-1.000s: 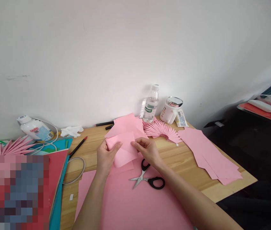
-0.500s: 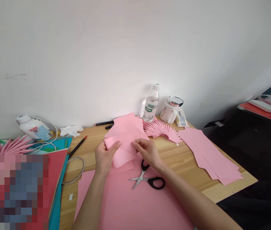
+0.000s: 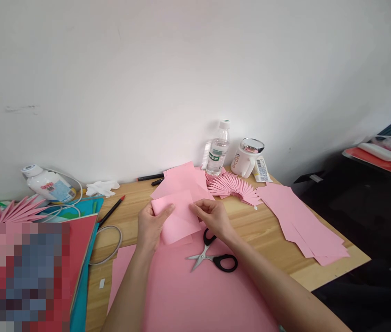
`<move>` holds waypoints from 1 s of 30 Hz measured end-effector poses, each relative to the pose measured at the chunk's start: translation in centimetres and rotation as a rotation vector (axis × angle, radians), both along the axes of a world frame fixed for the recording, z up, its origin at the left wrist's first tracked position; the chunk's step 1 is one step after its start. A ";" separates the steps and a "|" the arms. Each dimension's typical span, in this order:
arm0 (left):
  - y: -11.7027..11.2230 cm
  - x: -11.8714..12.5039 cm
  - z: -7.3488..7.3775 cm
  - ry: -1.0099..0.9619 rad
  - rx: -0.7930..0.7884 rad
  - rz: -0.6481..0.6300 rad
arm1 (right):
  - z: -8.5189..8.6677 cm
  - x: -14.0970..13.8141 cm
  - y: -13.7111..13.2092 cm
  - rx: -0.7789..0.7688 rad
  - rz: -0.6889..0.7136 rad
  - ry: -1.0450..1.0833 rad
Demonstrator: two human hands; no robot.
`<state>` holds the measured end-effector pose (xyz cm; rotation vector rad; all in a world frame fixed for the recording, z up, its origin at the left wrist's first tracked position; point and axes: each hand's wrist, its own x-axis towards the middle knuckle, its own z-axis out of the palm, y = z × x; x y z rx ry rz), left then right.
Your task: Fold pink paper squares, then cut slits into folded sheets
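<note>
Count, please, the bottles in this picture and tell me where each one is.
2. A clear bottle stands near the wall, left of the mug; a white bottle lies tilted at the left, near the tissue. The blurred patch may hide others.

Print: one label legible.
Clear bottle [image 3: 220, 140] beyond right hand [image 3: 214, 216]: "estbon", white on green label [image 3: 214, 158]. Farther right, mug [image 3: 241, 162], sideways letters uncertain; packet [image 3: 261, 170], barcode. Left beyond left hand [image 3: 152, 226], white bottle [image 3: 45, 182]: red lettering, unreadable.
</note>
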<state>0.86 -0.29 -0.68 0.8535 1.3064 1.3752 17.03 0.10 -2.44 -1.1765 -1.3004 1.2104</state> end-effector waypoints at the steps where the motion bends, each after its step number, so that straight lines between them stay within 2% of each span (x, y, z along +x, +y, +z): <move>1: 0.0 0.0 -0.1 -0.013 -0.013 -0.026 | 0.0 0.0 0.0 -0.008 -0.011 -0.003; 5: -0.1 -0.1 -0.1 -0.039 -0.041 -0.133 | 0.1 0.1 0.1 0.000 -0.066 -0.016; 8: -0.1 -0.3 0.0 -0.054 -0.075 -0.144 | 0.3 0.2 0.1 -0.028 -0.045 0.037; 21: 0.1 -0.6 0.1 -0.118 -0.124 -0.071 | 1.1 0.0 0.0 -0.169 0.042 0.175; 26: 0.4 -1.2 0.0 -0.148 -0.116 0.045 | 1.3 0.6 0.1 -0.221 0.185 0.138; 30: 0.5 -1.4 0.0 -0.167 -0.131 0.046 | 0.8 0.9 0.2 -0.259 0.254 0.149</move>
